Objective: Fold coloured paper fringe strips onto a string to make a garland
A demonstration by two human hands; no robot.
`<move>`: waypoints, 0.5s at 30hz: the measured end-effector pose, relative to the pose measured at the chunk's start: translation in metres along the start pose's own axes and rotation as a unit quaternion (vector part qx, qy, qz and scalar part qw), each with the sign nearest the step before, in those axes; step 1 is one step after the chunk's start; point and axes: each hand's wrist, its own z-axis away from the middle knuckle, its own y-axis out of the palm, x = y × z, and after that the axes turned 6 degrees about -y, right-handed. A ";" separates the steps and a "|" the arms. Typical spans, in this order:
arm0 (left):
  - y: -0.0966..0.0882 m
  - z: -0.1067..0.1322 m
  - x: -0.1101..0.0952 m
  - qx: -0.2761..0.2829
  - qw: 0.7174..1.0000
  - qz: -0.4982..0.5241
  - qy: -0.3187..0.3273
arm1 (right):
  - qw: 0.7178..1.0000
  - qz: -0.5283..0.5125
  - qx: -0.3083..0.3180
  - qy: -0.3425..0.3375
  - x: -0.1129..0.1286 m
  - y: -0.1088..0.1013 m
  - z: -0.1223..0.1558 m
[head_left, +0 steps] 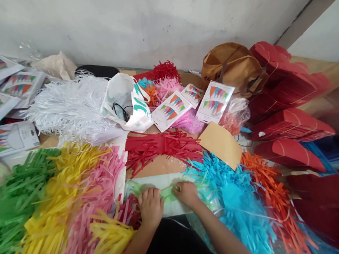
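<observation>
A light green paper tassel lies across the front edge of the table, its fringed strips spreading out to both sides. My left hand is closed on its left part, fingers bent over the paper. On the right part, my right hand pinches the same tassel; the fingertips are partly hidden. Just beyond my hands lies a stack of red paper tassels on brown card. Yellow tassels hang beside my left forearm, and a pile of blue tassels is right of my right hand.
Green, yellow and pink tassels are piled at left. White tassels, a white bag and printed packs stand behind. Orange tassels, a brown bag and red stacks are at right.
</observation>
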 end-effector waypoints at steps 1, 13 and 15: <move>0.001 0.000 0.001 0.000 1.000 0.004 0.017 | 1.000 -0.001 -0.001 0.001 0.000 0.000 0.000; 0.025 0.024 -0.009 0.047 0.990 0.035 0.130 | 1.000 -0.013 -0.017 0.012 0.000 0.000 -0.003; 0.023 0.024 -0.009 0.047 0.991 0.041 0.121 | 0.999 -0.017 -0.026 0.015 0.000 0.000 -0.004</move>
